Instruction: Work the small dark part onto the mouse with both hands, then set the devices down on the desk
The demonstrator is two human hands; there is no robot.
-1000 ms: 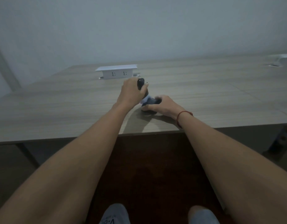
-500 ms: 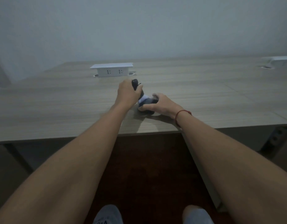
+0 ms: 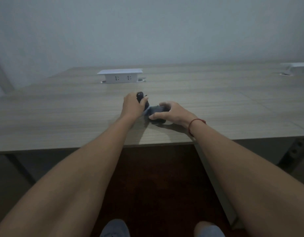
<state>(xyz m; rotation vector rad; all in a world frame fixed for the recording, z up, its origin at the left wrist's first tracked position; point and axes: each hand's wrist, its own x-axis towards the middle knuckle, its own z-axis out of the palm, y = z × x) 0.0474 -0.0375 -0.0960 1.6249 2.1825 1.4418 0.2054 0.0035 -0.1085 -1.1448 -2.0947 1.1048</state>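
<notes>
Your left grip (image 3: 133, 105) holds a dark, rounded object (image 3: 142, 98) upright; your right grip (image 3: 171, 112) clasps a second dark object (image 3: 156, 110) low on the tabletop (image 3: 62, 108), just beside it.

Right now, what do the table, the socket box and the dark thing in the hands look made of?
Table: wood-grain laminate, matte, printed streaks, probably.
Socket box: white plastic, smooth, likely.
Dark thing: black, dull, perhaps plastic or rubber; too dim to tell. The left hand and right hand grip it.
</notes>
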